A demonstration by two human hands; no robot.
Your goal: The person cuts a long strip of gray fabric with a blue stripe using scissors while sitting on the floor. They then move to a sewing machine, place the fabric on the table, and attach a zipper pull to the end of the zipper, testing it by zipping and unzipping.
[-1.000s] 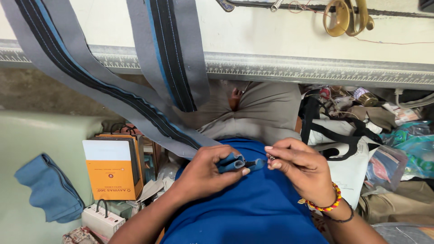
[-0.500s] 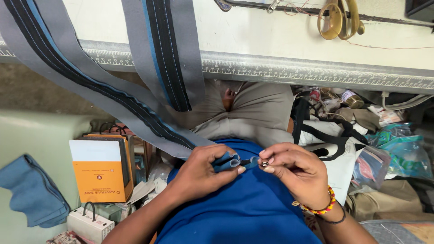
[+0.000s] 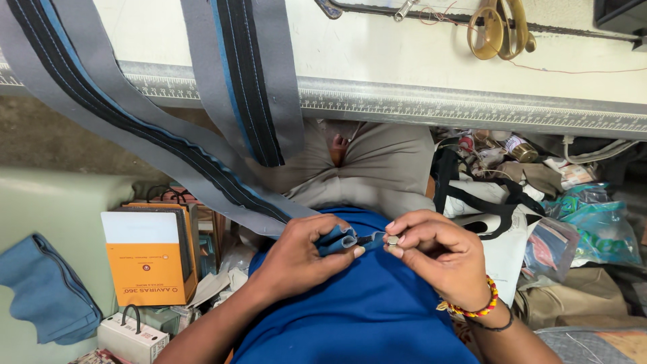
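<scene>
My left hand pinches the folded end of a grey strap with a black and blue zipper against my blue shirt. That strap runs up to the left over the edge of the white work table. My right hand, with a beaded bracelet at the wrist, pinches a small metal slider at the strap's end. The two hands nearly touch. A second grey zipper strap hangs from the table edge above them.
A ruler strip runs along the table edge; brass scissors lie on top. An orange and white box stands at left beside a blue cloth. Bags and black straps pile at right.
The view has shifted slightly. My hands have drawn closer together, and my right fingers have closed tighter on the slider at the strap's end.
</scene>
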